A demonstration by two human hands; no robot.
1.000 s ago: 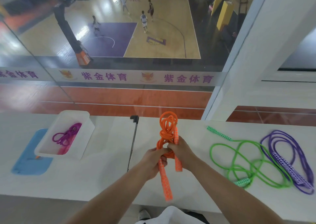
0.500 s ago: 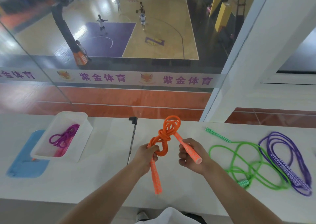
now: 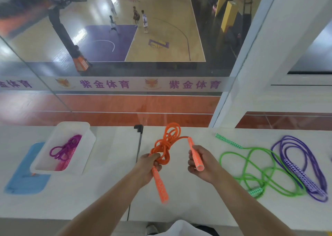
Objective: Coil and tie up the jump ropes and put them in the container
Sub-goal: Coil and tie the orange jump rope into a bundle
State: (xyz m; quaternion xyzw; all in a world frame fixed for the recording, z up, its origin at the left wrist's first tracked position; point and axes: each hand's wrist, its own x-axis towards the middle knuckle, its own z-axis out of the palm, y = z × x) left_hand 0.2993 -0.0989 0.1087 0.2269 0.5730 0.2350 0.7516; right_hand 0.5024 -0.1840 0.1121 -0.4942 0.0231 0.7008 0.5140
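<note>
**Orange rope knotted, held in both hands**

Orange rope (image 3: pixel 166 145) hangs above the counter (image 3: pixel 111 190). My left hand (image 3: pixel 149 167) grips the knotted bundle and one handle, which points down towards me. My right hand (image 3: pixel 200 162) curls round the other handle, held apart to the right. Bare counter lies between my hands and the tub (image 3: pixel 84 156) at left. In it sits a magenta rope (image 3: pixel 64 149), seemingly tied. Green rope (image 3: pixel 251 171) and purple rope (image 3: pixel 303 165) lie loose at right, near the front edge.
</note>
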